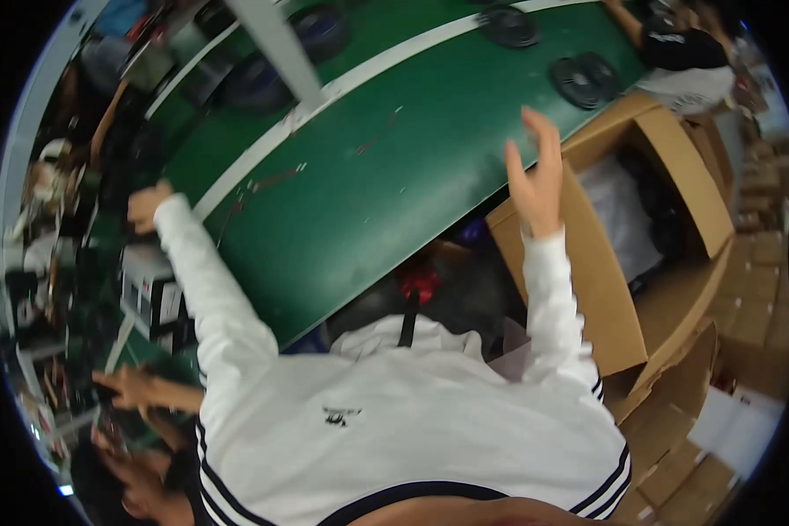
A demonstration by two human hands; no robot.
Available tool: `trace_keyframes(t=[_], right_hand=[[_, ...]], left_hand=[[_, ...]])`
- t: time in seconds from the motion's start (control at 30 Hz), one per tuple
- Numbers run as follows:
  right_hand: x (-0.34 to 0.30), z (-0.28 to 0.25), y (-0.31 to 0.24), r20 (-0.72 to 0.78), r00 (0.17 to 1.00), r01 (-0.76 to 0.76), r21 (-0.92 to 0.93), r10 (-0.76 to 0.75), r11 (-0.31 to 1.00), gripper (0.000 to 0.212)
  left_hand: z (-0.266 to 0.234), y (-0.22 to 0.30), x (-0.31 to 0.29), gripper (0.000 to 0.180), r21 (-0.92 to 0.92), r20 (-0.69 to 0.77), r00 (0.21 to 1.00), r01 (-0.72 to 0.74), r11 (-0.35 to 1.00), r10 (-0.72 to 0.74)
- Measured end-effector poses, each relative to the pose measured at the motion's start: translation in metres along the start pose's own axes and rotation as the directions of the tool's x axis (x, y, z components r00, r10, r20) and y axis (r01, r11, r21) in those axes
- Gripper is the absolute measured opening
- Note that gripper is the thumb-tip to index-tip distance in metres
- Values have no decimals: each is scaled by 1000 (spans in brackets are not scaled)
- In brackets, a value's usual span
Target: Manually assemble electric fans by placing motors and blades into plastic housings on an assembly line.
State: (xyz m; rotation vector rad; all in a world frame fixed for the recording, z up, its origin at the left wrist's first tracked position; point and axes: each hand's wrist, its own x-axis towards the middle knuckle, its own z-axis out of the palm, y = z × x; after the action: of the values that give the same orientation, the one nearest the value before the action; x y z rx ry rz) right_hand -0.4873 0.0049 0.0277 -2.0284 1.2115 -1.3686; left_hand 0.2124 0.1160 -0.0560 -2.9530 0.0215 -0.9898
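My left hand [152,208] reaches out over the far left part of the green work surface [386,202]. Its fingers look curled, and dark, blurred items lie close around it; what it grips, if anything, I cannot make out. Over the table's near right edge, beside an open cardboard box [587,280], my right hand [539,175] is raised with thumb and fingers apart and nothing in it. Inside that box are a pale plastic wrapping [618,215] and dark items [662,215].
Black round parts [585,81] lie at the table's far right, another round part [508,26] farther back. Thin reddish wires [276,180] lie near the white divider. A white-and-black carton [153,285] stands left. Co-workers are at lower left and upper right; cartons [763,263] stack right.
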Motion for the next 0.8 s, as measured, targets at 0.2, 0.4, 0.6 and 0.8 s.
trace_keyframes(t=[0.2, 0.4, 0.6, 0.8], right_hand=[[141, -16, 141, -206, 843, -423, -824, 497, 376, 66], [32, 37, 87, 81, 990, 137, -784, -119, 605, 50], [-41, 61, -19, 456, 875, 320, -289, -164, 902, 55], [-52, 82, -31, 503, 854, 300, -267, -134, 916, 74]], left_hand=[[-43, 24, -17, 44, -152, 216, 974, -42, 987, 74], [-113, 28, -85, 36, -800, -84, 975, -189, 569, 206], [-228, -42, -166, 34, -712, 374, 733, 619, -330, 569], [-198, -100, -233, 42, 60, 444, 164, 976, -211, 881]])
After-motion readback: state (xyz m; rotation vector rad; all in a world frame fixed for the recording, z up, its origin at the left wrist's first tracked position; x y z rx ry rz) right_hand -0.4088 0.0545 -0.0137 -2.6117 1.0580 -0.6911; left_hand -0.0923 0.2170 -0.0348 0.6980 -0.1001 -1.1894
